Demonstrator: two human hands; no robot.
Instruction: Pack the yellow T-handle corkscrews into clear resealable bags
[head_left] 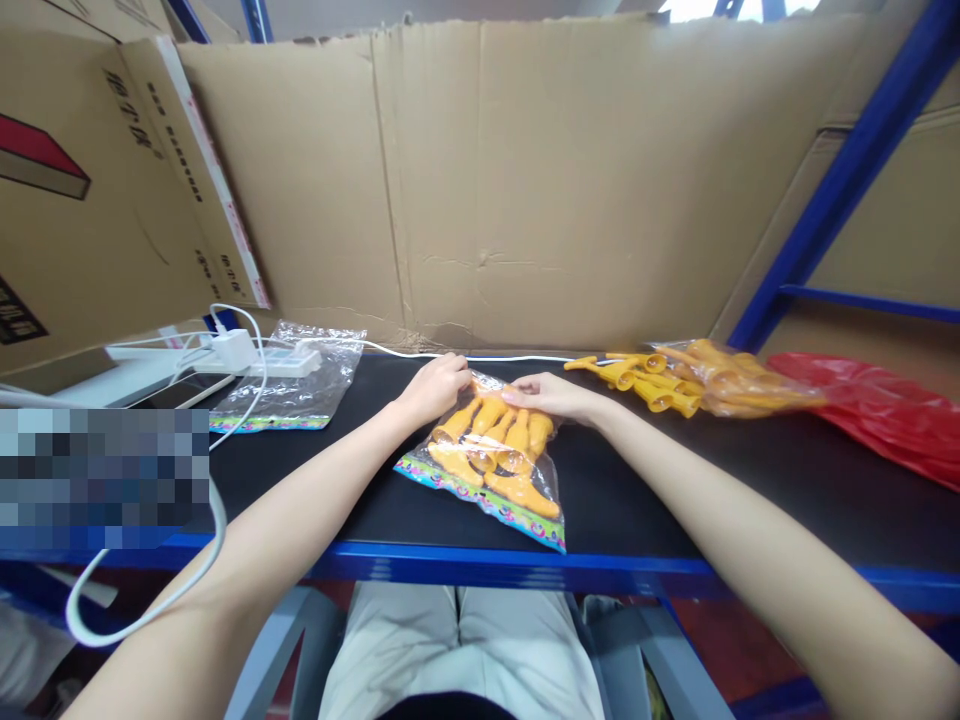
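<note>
A clear plastic bag [487, 470] lies on the black tabletop in front of me, its colourful printed strip toward the near edge. Several orange-yellow, horn-shaped plastic pieces [517, 440] are inside it. My left hand [439, 388] has its fingers curled on the far left corner of the bag. At the far right side, my right hand [551, 396] grips the bag between thumb and fingers; some fingertips are hidden. To the right lie loose orange-yellow horn pieces [660, 385], nearer my right hand than my left.
Another clear bag of horn pieces [739, 378] and a red plastic bag [862, 400] lie at right. A flat clear bag [300, 390], a power strip [281, 361], a phone [184, 390] and white cables are at left. A cardboard wall [585, 190] stands behind.
</note>
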